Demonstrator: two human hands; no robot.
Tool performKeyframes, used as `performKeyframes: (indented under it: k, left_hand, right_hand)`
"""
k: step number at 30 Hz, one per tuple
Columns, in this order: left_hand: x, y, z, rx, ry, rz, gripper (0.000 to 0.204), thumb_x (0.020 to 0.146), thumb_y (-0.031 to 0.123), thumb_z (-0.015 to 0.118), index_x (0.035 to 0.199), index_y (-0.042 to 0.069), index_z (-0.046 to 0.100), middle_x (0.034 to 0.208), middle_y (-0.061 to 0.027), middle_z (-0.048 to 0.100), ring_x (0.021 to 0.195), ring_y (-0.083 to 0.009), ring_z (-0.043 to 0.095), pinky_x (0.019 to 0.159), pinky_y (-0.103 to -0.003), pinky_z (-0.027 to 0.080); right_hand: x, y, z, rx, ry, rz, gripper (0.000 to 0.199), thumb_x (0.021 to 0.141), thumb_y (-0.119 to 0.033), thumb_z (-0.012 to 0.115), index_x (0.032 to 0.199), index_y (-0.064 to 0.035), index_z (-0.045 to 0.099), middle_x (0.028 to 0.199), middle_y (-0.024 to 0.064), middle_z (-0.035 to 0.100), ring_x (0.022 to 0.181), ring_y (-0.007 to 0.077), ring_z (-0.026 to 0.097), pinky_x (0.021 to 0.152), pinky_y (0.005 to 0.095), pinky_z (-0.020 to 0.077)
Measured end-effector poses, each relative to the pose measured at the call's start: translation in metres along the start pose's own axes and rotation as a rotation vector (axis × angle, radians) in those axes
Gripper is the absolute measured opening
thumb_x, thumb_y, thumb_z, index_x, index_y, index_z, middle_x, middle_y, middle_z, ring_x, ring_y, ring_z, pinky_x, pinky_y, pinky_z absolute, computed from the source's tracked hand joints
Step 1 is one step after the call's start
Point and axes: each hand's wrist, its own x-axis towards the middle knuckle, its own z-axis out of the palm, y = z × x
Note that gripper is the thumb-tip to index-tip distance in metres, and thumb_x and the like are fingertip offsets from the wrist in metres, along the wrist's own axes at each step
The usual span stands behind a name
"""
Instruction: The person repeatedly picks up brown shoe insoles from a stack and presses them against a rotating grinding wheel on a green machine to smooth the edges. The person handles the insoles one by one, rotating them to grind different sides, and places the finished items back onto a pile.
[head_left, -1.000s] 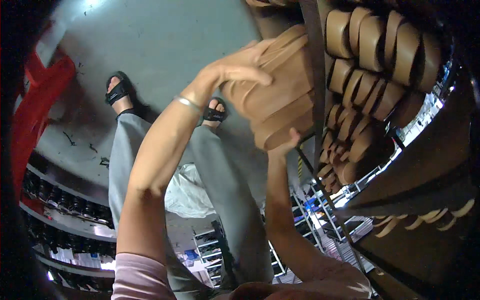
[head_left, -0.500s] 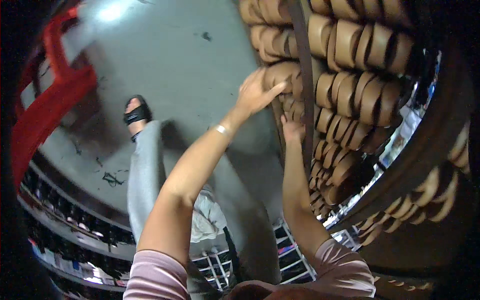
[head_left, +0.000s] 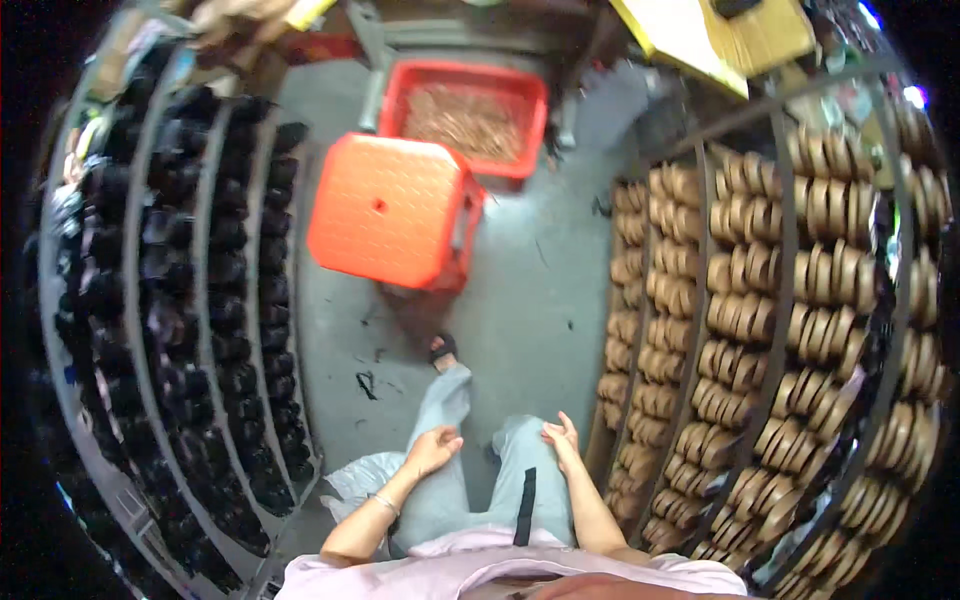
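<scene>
Left hand: empty, fingers loosely curled, over the left knee.
Right hand: empty, fingers loosely spread, just beside the right rack.
Right rack: rows of tan soles.
Left rack: dark soles.
Far red crate: brownish bits; orange stool nearer.

Far centre: square orange plastic stool on grey concrete floor, touching a red plastic crate of brown granules just beyond. Left: tall metal-wire rack packed with rows of black shoe parts. Right: similar wire rack filled with rows of tan curved sole pieces. Near left, beside the rack foot: crumpled white plastic bag. Far right: yellow cardboard boxes.
</scene>
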Motion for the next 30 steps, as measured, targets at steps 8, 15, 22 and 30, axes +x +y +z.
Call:
performKeyframes:
  k: [8,15,22,30]
  left_hand:
    - [-0.054,0.144,-0.117,0.026,0.257,0.161,0.048,0.084,0.032,0.065,0.12,0.002,0.058,0.109,-0.0138,0.067,0.098,-0.0236,0.065,0.087,-0.035,0.05]
    - [-0.032,0.213,-0.182,0.113,0.375,-0.092,0.051,0.084,0.037,0.062,0.123,0.006,0.058,0.116,-0.016,0.064,0.108,-0.0302,0.061,0.094,-0.039,0.047]
    - [-0.011,0.315,-0.237,-0.07,0.613,0.008,0.047,0.081,0.031,0.065,0.118,0.003,0.06,0.111,-0.0187,0.064,0.104,-0.0339,0.061,0.091,-0.041,0.048]
    - [0.022,0.374,-0.33,0.082,0.721,0.124,0.039,0.081,0.021,0.067,0.114,0.0,0.061,0.094,-0.0157,0.069,0.085,-0.0259,0.068,0.077,-0.036,0.053]
  right_hand:
    - [0.039,-0.257,0.079,0.076,-0.107,-0.189,0.059,0.087,-0.017,0.067,0.135,0.0033,0.038,0.091,0.0148,0.065,0.073,0.0211,0.067,0.057,0.0299,0.0545]
    - [0.165,-0.434,0.215,-0.261,-0.398,-0.251,0.051,0.088,-0.02,0.066,0.129,-0.0004,0.044,0.082,0.0111,0.064,0.065,0.0194,0.065,0.051,0.0291,0.0521]
    - [0.244,-0.522,0.359,-0.676,-0.682,-0.607,0.035,0.084,-0.016,0.068,0.115,-0.0034,0.056,0.067,-0.0007,0.056,0.051,0.0086,0.05,0.042,0.0246,0.0387]
    - [0.211,-0.528,0.422,-1.234,-0.718,-0.612,0.066,0.082,-0.036,0.068,0.134,-0.0035,0.046,0.127,0.0207,0.054,0.117,0.0324,0.054,0.097,0.041,0.044]
